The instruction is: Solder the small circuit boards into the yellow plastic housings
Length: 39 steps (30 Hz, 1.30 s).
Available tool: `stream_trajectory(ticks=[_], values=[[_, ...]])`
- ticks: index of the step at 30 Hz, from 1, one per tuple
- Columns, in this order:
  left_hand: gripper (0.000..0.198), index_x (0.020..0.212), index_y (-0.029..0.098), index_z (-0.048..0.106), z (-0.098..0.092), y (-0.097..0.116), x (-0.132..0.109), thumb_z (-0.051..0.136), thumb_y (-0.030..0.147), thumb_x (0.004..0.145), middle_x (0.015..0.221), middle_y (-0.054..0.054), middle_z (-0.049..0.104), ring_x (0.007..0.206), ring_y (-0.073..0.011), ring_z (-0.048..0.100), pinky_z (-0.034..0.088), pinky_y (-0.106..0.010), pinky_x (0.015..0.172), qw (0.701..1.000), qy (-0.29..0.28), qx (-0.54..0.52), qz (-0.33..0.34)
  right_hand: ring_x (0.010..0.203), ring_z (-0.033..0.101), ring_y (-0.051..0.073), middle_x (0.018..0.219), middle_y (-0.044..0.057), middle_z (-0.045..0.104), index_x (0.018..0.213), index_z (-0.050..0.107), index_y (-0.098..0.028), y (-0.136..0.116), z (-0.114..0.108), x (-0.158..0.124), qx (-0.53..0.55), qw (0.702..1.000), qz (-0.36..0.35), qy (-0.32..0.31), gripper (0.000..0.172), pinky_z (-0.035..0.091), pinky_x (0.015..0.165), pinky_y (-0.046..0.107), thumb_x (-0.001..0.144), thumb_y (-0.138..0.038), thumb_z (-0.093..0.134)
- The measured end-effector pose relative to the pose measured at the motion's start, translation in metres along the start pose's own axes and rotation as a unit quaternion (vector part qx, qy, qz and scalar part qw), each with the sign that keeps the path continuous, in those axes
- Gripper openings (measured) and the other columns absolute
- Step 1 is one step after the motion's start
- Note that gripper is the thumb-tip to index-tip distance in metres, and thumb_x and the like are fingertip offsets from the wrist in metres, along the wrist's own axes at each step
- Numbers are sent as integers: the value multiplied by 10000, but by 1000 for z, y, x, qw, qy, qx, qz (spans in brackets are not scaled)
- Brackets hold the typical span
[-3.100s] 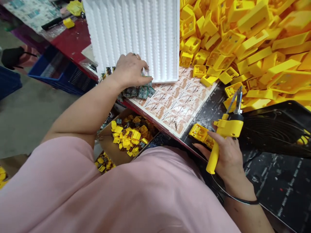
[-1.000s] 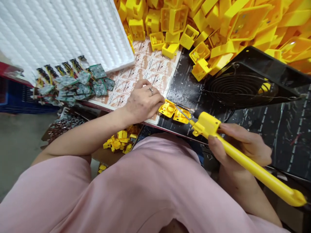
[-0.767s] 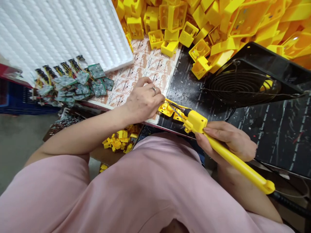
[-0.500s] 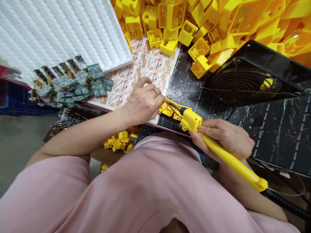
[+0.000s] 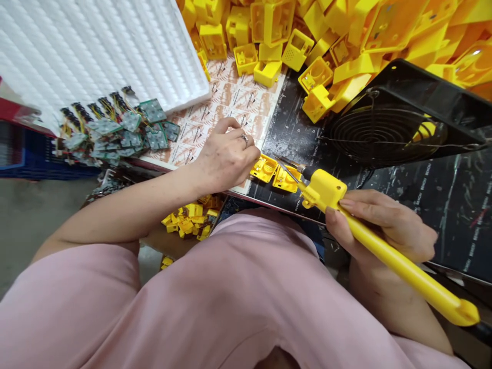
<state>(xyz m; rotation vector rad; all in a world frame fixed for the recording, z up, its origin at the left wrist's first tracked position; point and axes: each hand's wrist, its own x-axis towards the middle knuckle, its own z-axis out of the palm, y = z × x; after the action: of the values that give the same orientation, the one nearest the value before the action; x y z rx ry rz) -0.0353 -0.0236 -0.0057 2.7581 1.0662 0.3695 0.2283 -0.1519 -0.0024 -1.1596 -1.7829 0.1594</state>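
Observation:
My left hand (image 5: 226, 156) rests on the table edge, fingers curled and pressed against a small yellow plastic housing (image 5: 263, 168). A second yellow housing (image 5: 285, 180) lies right beside it. My right hand (image 5: 384, 223) is closed around a long yellow soldering iron (image 5: 388, 251). The iron's metal tip (image 5: 289, 171) points left, just above the second housing. A pile of small green circuit boards with wires (image 5: 115, 130) lies to the left of my left hand.
A white foam tray (image 5: 96, 46) fills the upper left. A big heap of yellow plastic housings (image 5: 346, 36) covers the top right. A black fan (image 5: 388, 130) sits right of centre on a black mat (image 5: 442, 205). A box of yellow parts (image 5: 188, 225) sits below the table edge.
The soldering iron has pulled back to the right, its tip leaving the housing held by my left hand. Three seconds ago my left hand was at the circuit boards; now it holds the housing.

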Motion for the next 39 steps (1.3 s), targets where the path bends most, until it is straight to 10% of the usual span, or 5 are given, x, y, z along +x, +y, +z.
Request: stream_trajectory(ticks=[8,19,31,39], values=[[275,900,253,750,-5,-9,-9,503,307,1006,985,-18,762,929,-205,683,448,-516,1107,999,-7,-35,7,755,782,205,1028,-3,817,1477,595,-345,1,-2,-6,-63,998,25,2,633,659,657,324,892,-281,827],[273,867,194,735,2,2,-16,494,284,957,968,-72,754,936,-247,657,449,-491,1022,1000,-5,-26,-14,672,749,140,789,0,761,993,650,-186,-1,-1,7,30,989,-105,-96,285,589,559,201,821,-171,877],[231,758,200,692,0,7,-8,522,252,906,930,-43,724,906,-240,638,464,-523,997,1000,-9,17,-8,779,777,165,850,20,785,957,651,-219,-19,-9,21,-4,975,-110,-194,196,653,713,268,880,-150,818],[240,771,189,710,0,3,-8,529,272,905,947,-59,727,938,-260,649,447,-517,985,1000,-20,17,8,680,727,121,796,-12,748,910,668,-235,-10,-22,8,-16,986,-64,-154,86,628,671,228,963,-236,736]])
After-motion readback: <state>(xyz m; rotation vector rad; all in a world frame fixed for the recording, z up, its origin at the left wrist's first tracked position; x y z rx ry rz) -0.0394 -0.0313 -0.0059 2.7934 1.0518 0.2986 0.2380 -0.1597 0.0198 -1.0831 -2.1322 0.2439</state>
